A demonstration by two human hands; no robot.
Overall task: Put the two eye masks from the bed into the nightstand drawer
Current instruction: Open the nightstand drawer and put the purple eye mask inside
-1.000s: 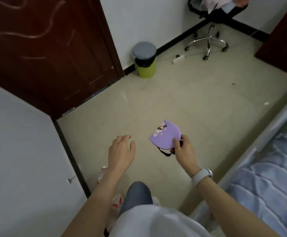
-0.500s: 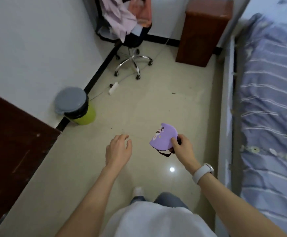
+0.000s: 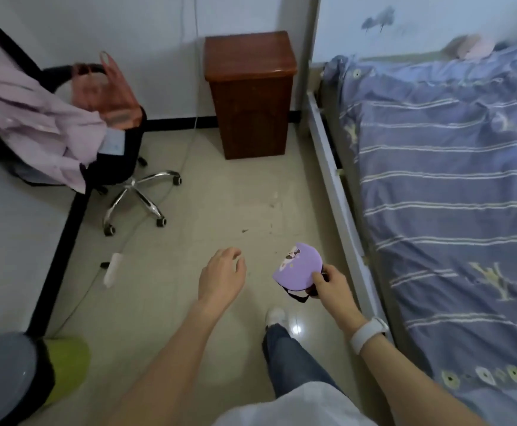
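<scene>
My right hand [image 3: 331,285] pinches a purple eye mask [image 3: 297,265] with a cartoon print; its dark strap dangles below my fingers. My left hand [image 3: 222,276] hovers beside it, fingers loosely apart and holding nothing. The brown wooden nightstand [image 3: 251,93] stands against the far wall, between the office chair and the bed, with no drawer visibly open. The bed [image 3: 454,195] with its blue striped cover runs along the right side. A pink blurred shape [image 3: 472,46] lies at the bed's head; I cannot tell what it is.
A black office chair [image 3: 109,142] draped with pink clothes and a red bag stands at the left. A cable and a power strip [image 3: 112,269] lie on the floor. A green bin with a grey lid [image 3: 20,376] sits at the lower left. The white bed rail [image 3: 340,210] borders the tiled walkway.
My view has swung right from the door and bin toward the nightstand and bed. Both hands keep the same pose, the right one still holding the purple mask.
</scene>
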